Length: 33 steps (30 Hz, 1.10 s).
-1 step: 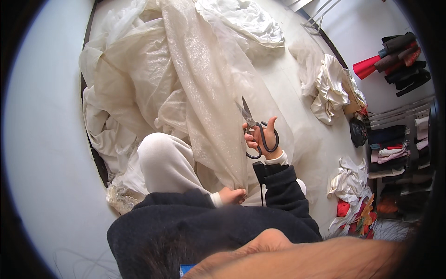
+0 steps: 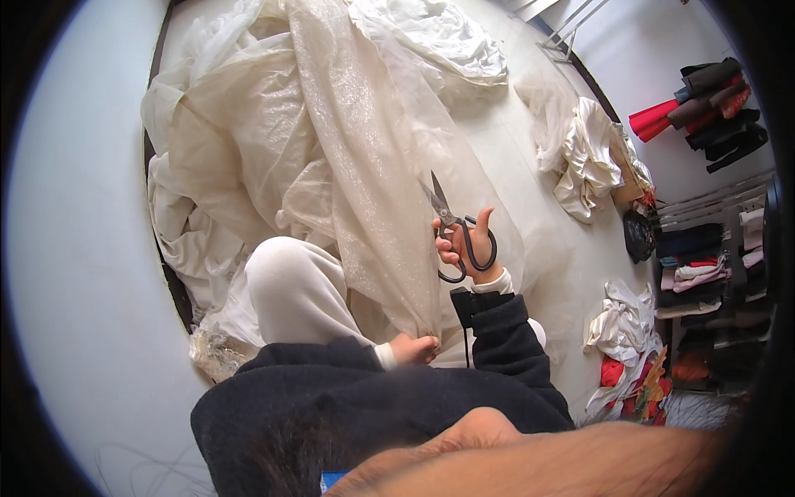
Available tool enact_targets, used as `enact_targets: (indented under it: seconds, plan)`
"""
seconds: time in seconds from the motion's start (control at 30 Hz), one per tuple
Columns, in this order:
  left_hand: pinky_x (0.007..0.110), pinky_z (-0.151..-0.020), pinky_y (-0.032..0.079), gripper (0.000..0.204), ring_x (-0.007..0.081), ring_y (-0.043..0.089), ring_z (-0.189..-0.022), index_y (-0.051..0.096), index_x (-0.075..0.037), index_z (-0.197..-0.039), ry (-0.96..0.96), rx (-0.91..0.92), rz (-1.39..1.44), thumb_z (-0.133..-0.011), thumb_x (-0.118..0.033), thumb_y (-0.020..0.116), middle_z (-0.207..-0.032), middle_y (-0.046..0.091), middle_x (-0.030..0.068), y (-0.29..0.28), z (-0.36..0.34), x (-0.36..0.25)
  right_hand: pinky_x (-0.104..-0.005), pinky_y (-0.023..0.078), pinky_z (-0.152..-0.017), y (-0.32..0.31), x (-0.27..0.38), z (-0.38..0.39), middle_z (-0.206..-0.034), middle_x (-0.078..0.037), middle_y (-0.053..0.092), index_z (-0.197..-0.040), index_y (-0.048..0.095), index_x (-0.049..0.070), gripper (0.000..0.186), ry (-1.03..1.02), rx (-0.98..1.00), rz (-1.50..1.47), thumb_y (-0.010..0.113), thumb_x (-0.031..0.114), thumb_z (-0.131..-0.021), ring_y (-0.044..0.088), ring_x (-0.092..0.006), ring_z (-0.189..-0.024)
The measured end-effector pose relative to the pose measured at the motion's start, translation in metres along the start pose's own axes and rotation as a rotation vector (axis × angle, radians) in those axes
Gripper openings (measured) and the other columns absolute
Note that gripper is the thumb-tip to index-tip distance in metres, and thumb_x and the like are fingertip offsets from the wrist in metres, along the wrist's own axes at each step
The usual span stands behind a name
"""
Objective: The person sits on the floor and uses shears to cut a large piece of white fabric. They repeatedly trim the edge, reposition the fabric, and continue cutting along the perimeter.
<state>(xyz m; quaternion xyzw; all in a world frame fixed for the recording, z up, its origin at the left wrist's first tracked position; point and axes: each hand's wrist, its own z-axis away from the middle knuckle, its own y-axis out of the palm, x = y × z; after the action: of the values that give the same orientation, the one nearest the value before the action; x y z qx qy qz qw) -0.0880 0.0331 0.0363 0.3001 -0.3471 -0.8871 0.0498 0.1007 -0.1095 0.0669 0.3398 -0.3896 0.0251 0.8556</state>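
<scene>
Left edge: I see a pale wall (image 2: 74,248) running down the left side; a dark strip separates it from the fabric heap.
Open room: a band of bare light floor (image 2: 530,157) lies to the right of the sheer fabric, reaching up toward a metal rack leg at top right.
Right edge: shelving (image 2: 712,257) with folded clothes closes the right side; rolled red and dark cloth (image 2: 704,103) is stacked above it.
Clutter right: a cream cloth pile (image 2: 588,157) sits near the shelving; a white-and-red scrap pile (image 2: 625,348) lies lower down.
Sheer fabric (image 2: 356,166): a long cream translucent length, falling from the upper heap down across my lap.
Left hand (image 2: 411,348): fingers closed, pinching the lower end of the sheer fabric, just beside my white-trousered knee (image 2: 290,286).
Right hand (image 2: 468,244): clamped on the scissors, fingers through the dark loops, raised above the black sleeve.
Scissors (image 2: 451,224): blades together, tips pointing up and left, lying against the right margin of the sheer fabric, above the left hand's pinch.
</scene>
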Motion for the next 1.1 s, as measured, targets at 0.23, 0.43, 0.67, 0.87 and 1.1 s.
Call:
enact_targets:
  seconds: [0.23,0.43,0.67,0.87,1.1]
  plan:
    - [0.024,-0.05,0.037,0.022,0.0119,0.05,-0.055,0.06,-0.006,-0.078,-0.058,-0.049,0.005,-0.083,-0.028,0.059,-0.061,0.055,0.0025,-0.001,-0.003,-0.004,-0.0201,0.032,-0.046,0.01,-0.003,0.014,-0.067,-0.003,0.045,-0.111,0.051,0.002,0.11,-0.078,-0.039,0.12,0.018,0.093,-0.059,0.035,-0.011,-0.048]
    - [0.025,-0.049,0.037,0.024,0.0125,0.049,-0.053,0.059,-0.006,-0.076,-0.006,0.022,0.042,-0.083,-0.029,0.06,-0.06,0.055,0.0028,-0.003,-0.002,0.0,-0.0197,0.033,-0.047,0.01,0.001,0.012,-0.068,-0.002,0.046,-0.113,0.051,0.002,0.109,-0.125,-0.024,0.167,0.018,0.092,-0.061,0.038,-0.0105,-0.052]
    - [0.026,-0.054,0.042,0.022,0.0124,0.054,-0.058,0.061,-0.003,-0.072,0.076,0.051,0.019,-0.083,-0.023,0.062,-0.064,0.057,0.0033,-0.007,-0.007,0.012,-0.0181,0.033,-0.046,0.003,0.023,-0.006,-0.07,-0.003,0.046,-0.112,0.051,0.002,0.109,-0.142,-0.038,0.137,0.02,0.093,-0.06,0.039,-0.0104,-0.054]
    - [0.027,-0.055,0.044,0.021,0.0119,0.055,-0.06,0.063,-0.002,-0.072,0.109,0.099,0.006,-0.082,-0.02,0.063,-0.067,0.059,0.0021,-0.007,-0.007,0.013,-0.0193,0.034,-0.045,-0.003,0.043,-0.025,-0.069,-0.004,0.049,-0.107,0.053,0.003,0.106,-0.077,0.013,-0.114,0.024,0.093,-0.059,0.041,-0.012,-0.05]
    - [0.027,-0.056,0.045,0.02,0.012,0.057,-0.062,0.065,-0.001,-0.076,0.059,0.034,-0.025,-0.08,-0.02,0.062,-0.069,0.06,0.0028,-0.012,-0.009,0.011,-0.0177,0.032,-0.044,-0.006,0.056,-0.041,-0.067,-0.002,0.045,-0.108,0.053,0.001,0.11,0.007,-0.024,-0.117,0.02,0.094,-0.057,0.036,-0.009,-0.049]
